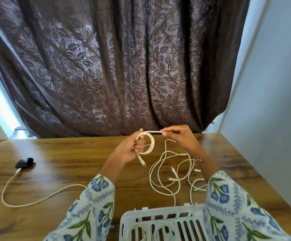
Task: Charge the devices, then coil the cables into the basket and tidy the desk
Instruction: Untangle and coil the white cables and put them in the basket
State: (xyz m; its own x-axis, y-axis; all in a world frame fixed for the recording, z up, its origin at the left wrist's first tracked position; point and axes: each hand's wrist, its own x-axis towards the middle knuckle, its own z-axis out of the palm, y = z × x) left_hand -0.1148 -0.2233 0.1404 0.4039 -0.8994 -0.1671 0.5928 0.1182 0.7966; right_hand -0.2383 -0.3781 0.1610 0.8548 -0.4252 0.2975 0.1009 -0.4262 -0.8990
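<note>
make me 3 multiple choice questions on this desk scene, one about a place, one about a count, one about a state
1. Where is the black device?
A. in the basket
B. on the desk's far left
C. in the right hand

2. How many coiled cables lie in the white basket?
A. none
B. two
C. five

3. What state is the cable in the hands?
A. partly coiled
B. lying flat on the desk
C. plugged into the device

Answers:
1. B, it sits on the wood at the left with a cable plugged in.
2. B, two coils show through the slats.
3. A, the left hand holds loops while the right hand pinches the strand.
</note>
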